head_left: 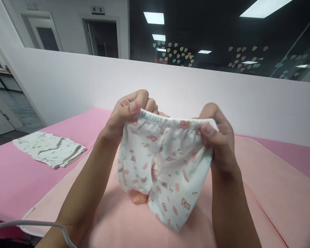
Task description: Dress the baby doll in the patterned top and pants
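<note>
Small white baby shorts with a pink and green print hang upright in front of me, stretched by the gathered waistband. My left hand is closed on one end of the waistband, thumb on the near side. At the other end, my right hand pinches the band between thumb and fingers. Below the left leg opening, a rounded skin-coloured piece, like a doll's foot, shows partly; the shorts hide whatever lies behind them.
A folded, printed white garment lies on the pink surface at the left. A peach mat is spread beneath my hands. A grey cable crosses the lower left. Behind stands a white partition, with dark glass above.
</note>
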`<state>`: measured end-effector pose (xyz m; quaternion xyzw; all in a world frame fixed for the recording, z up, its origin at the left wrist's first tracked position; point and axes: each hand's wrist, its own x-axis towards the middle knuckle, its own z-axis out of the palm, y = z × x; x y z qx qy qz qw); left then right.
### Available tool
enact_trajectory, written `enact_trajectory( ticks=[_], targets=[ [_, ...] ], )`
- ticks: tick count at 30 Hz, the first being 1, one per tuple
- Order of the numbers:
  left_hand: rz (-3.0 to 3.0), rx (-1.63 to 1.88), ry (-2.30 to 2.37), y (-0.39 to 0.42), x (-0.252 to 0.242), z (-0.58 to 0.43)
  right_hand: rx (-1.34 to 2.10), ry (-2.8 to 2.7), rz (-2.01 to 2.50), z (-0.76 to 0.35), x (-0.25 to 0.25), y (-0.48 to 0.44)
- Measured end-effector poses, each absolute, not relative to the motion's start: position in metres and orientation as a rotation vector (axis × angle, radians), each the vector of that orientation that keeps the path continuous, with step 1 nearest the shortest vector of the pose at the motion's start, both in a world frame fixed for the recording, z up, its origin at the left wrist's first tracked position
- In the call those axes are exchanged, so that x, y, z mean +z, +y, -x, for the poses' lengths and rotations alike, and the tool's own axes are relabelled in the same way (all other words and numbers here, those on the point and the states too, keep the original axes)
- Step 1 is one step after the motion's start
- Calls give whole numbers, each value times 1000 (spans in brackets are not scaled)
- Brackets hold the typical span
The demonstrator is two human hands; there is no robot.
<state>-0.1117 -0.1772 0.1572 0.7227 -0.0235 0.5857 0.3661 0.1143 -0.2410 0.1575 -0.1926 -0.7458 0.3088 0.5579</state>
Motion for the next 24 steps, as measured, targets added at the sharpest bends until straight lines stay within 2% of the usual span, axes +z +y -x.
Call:
enact_trajectory(
  ticks=[5,13,18,20,24],
  targets=[
    [-2026,1323,58,-173,158,130,649,-1730,497,-120,160,-237],
    [-2050,1300,146,-176,158,109,1059,-2239,773,-119,157,-232],
    [-2072,1151,173,-168,155,112,939,-1878,607,-112,147,-223],
    [-2064,1199,187,-165,154,112,960,-1869,594,-107,144,-220],
    [-1956,1383,233,-164,152,102,1144,-2244,677,-98,140,-220]
  ],
)
